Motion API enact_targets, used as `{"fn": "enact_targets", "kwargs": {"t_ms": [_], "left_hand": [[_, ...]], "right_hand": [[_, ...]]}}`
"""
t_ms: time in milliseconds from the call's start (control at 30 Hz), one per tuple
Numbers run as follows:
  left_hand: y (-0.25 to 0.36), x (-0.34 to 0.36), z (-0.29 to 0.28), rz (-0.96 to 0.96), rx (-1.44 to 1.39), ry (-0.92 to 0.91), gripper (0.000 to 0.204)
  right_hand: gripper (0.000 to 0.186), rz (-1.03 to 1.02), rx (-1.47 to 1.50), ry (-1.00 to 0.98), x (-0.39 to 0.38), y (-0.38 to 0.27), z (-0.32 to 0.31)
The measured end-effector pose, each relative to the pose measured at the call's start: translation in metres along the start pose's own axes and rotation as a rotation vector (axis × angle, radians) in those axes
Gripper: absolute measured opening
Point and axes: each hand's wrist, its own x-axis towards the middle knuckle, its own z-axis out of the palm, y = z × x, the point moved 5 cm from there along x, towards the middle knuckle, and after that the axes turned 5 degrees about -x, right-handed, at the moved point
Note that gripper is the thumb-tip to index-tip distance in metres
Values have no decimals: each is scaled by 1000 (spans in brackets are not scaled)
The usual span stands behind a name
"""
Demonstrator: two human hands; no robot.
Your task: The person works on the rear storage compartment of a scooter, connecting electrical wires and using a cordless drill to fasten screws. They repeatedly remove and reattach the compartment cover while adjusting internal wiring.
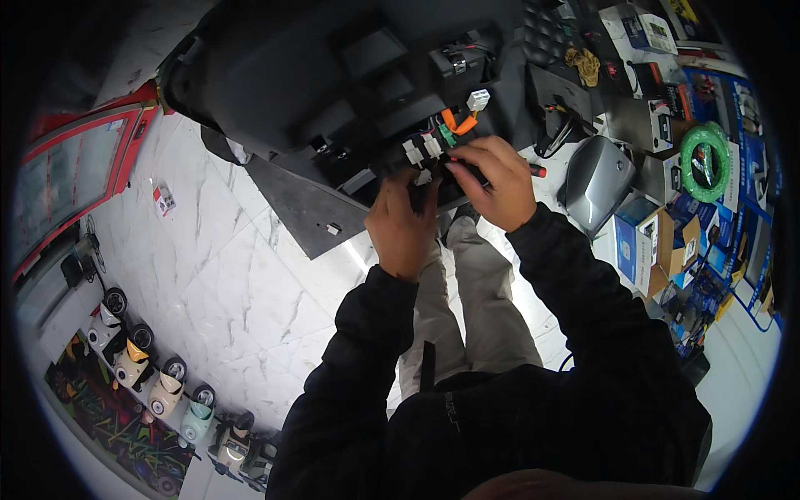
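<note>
My left hand [397, 218] is closed at the front edge of a large black plastic housing [275, 75], its fingers around a small white connector [423, 177]. My right hand [497, 181] is closed on a screwdriver [538, 170] with a red and black handle end. Its tip, by my left fingers, is too small to make out. Just beyond my fingertips stand two white plug connectors [422, 148] on wires. Behind them are a green connector [447, 136], an orange cable [461, 123] and a white multi-pin plug [477, 101].
A dark mat [304, 208] lies on the marble-patterned floor, with a small white part [333, 228] on it. At right are a silver-grey shell [597, 185], a green coil [704, 162] and open cardboard boxes [658, 250]. Left stand a red-framed glass door [79, 175] and several small scooters [167, 392].
</note>
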Motion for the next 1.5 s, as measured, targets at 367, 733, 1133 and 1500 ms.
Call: {"fn": "enact_targets", "kwargs": {"t_ms": [367, 733, 1133, 1500], "left_hand": [[11, -6, -7, 114, 39, 24, 30], [5, -7, -7, 113, -20, 31, 17], [6, -10, -4, 131, 67, 27, 13], [4, -9, -3, 132, 23, 76, 17]], "right_hand": [[39, 301, 44, -18, -44, -26, 37], [27, 353, -75, 28, -41, -30, 43], [21, 321, -190, -58, -34, -30, 43], [18, 481, 80, 82, -35, -28, 43]]}}
